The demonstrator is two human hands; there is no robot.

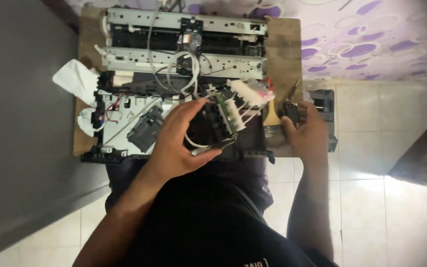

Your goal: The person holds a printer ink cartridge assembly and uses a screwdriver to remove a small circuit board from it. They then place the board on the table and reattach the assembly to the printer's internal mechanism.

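Wooden board crowded; left hand grips printer carriage, right hand clutches black part at edge.

An opened printer chassis lies on a small wooden tabletop, its metal rails, white cables and grey plastic parts exposed. The left hand curls around a black carriage block with a green circuit board and white tubes. The right hand grips a small dark part at the tabletop's right edge. Crumpled white paper sits at the left side, above a tiled floor.
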